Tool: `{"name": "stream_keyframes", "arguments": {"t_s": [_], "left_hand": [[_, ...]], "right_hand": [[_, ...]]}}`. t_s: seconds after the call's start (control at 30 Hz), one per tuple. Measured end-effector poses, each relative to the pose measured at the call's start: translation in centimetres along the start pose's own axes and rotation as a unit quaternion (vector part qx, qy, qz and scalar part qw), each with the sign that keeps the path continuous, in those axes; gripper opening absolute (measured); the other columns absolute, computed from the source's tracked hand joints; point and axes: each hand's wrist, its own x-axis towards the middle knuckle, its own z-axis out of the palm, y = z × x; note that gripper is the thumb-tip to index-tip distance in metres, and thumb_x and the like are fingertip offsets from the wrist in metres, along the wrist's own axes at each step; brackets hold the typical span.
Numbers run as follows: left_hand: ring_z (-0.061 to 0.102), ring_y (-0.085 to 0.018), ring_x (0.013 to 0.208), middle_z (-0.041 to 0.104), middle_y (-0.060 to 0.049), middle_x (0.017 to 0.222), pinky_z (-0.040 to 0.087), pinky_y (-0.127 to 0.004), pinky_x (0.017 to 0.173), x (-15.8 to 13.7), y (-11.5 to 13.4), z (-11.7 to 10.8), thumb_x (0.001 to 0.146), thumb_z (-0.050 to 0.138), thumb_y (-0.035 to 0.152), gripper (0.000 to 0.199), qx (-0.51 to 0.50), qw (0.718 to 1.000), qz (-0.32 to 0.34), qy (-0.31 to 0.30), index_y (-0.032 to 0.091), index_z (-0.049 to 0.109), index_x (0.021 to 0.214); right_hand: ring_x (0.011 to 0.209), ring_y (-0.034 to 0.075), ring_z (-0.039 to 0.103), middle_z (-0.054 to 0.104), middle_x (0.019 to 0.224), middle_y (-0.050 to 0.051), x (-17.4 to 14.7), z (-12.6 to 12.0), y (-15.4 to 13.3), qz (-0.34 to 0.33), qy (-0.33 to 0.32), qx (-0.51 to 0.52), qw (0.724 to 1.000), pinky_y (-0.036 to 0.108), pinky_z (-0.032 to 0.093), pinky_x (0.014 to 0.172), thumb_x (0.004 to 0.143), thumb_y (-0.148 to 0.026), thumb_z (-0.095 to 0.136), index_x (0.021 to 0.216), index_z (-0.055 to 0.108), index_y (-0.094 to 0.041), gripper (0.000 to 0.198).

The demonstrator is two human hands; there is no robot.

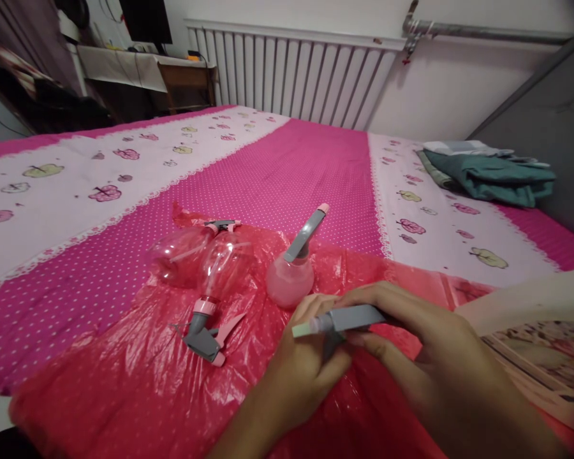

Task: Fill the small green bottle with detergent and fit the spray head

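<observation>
My left hand (299,360) is closed around a spray bottle, whose body is mostly hidden behind the fingers. My right hand (425,350) grips the back of the bottle's grey spray head (356,317) between thumb and fingers; its pale green nozzle tip points left. Just beyond my hands, a pink-tinted spray bottle (289,280) with a grey head stands upright. To the left lie two clear spray bottles: one (224,261) has its grey and pink head toward me, the other (182,258) has its head pointing away.
A crinkled red plastic sheet (138,382) lies under the bottles on a pink patterned bedspread (287,166). Folded cloths (492,169) sit at the right. A printed cream-coloured item (530,312) is at the right edge. Behind stand a white radiator (291,70) and a desk (186,76).
</observation>
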Motion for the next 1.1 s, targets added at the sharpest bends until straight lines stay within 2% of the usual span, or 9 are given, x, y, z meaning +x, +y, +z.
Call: {"name": "stream_keyframes", "arguments": {"t_s": [0.13, 0.27, 0.33, 0.43, 0.6, 0.8, 0.97, 1.1], "left_hand": [[0.062, -0.028, 0.118, 0.068, -0.007, 0.126, 0.049, -0.044, 0.107, -0.2, -0.2, 0.1, 0.101, 0.056, 0.020, 0.023, 0.005, 1.000, 0.003, 0.009, 0.023, 0.063, 0.122], [0.062, -0.029, 0.118, 0.069, -0.008, 0.126, 0.049, -0.046, 0.106, -0.2, -0.2, 0.0, 0.104, 0.055, 0.025, 0.017, 0.016, 1.000, -0.006, -0.001, 0.022, 0.063, 0.119], [0.063, -0.029, 0.118, 0.069, -0.008, 0.126, 0.049, -0.047, 0.107, -0.2, -0.1, -0.1, 0.105, 0.054, 0.026, 0.015, 0.018, 1.000, -0.004, -0.002, 0.022, 0.063, 0.116], [0.065, -0.028, 0.116, 0.071, -0.007, 0.125, 0.050, -0.046, 0.106, -0.1, -0.1, -0.1, 0.106, 0.053, 0.025, 0.013, 0.015, 1.000, 0.004, -0.003, 0.023, 0.063, 0.114], [0.060, -0.031, 0.127, 0.067, -0.010, 0.135, 0.047, -0.051, 0.111, -0.4, -0.6, 0.0, 0.104, 0.055, 0.026, 0.025, 0.036, 0.999, -0.010, -0.005, 0.023, 0.058, 0.129], [0.059, -0.033, 0.128, 0.067, -0.013, 0.135, 0.047, -0.055, 0.110, -0.5, -0.9, 0.0, 0.104, 0.054, 0.027, 0.029, 0.043, 0.999, -0.018, -0.016, 0.021, 0.056, 0.132], [0.063, -0.029, 0.115, 0.069, -0.008, 0.123, 0.050, -0.049, 0.105, -0.1, -0.3, -0.1, 0.104, 0.052, 0.023, 0.015, 0.019, 1.000, 0.007, -0.006, 0.023, 0.062, 0.115], [0.060, -0.028, 0.117, 0.065, -0.007, 0.123, 0.050, -0.046, 0.106, -0.1, -0.1, 0.0, 0.097, 0.058, 0.016, 0.024, -0.006, 1.000, 0.011, -0.001, 0.023, 0.062, 0.120]], "right_hand": [[0.092, -0.003, 0.064, 0.067, 0.104, -0.009, 0.5, 0.3, 0.6, -0.018, 0.018, -0.020, 0.999, 0.004, 0.046, 0.083, 0.098, -0.017, 0.059, 0.111, 0.075, -0.026, 0.022], [0.084, 0.000, 0.066, 0.067, 0.094, -0.006, 0.9, 0.1, 0.7, 0.008, 0.022, -0.032, 0.999, 0.008, 0.049, 0.073, 0.095, -0.026, 0.061, 0.102, 0.074, -0.020, 0.016], [0.085, 0.001, 0.066, 0.067, 0.096, -0.005, 0.7, -0.1, 0.8, 0.008, 0.028, -0.037, 0.999, 0.008, 0.049, 0.075, 0.096, -0.025, 0.060, 0.103, 0.074, -0.019, 0.016], [0.093, 0.000, 0.066, 0.068, 0.106, -0.005, 0.3, -0.6, 1.2, -0.021, 0.025, -0.070, 0.997, 0.005, 0.051, 0.080, 0.100, -0.022, 0.060, 0.115, 0.071, -0.021, 0.019], [0.096, -0.002, 0.068, 0.069, 0.112, -0.006, 0.3, -1.2, 1.5, -0.065, 0.029, -0.127, 0.989, -0.001, 0.052, 0.082, 0.104, -0.024, 0.061, 0.123, 0.067, -0.023, 0.020], [0.095, -0.001, 0.068, 0.068, 0.110, -0.007, 0.3, -1.1, 1.7, -0.050, 0.017, -0.123, 0.991, 0.002, 0.053, 0.080, 0.106, -0.027, 0.060, 0.123, 0.066, -0.023, 0.018], [0.097, -0.002, 0.064, 0.066, 0.112, -0.008, -0.1, -0.5, 1.7, -0.025, 0.000, -0.073, 0.997, 0.005, 0.049, 0.084, 0.104, -0.023, 0.059, 0.123, 0.067, -0.026, 0.021], [0.101, -0.003, 0.063, 0.066, 0.115, -0.010, 0.1, -0.3, 1.9, -0.043, -0.036, -0.071, 0.996, 0.003, 0.047, 0.088, 0.101, -0.016, 0.059, 0.123, 0.068, -0.030, 0.028]]}}
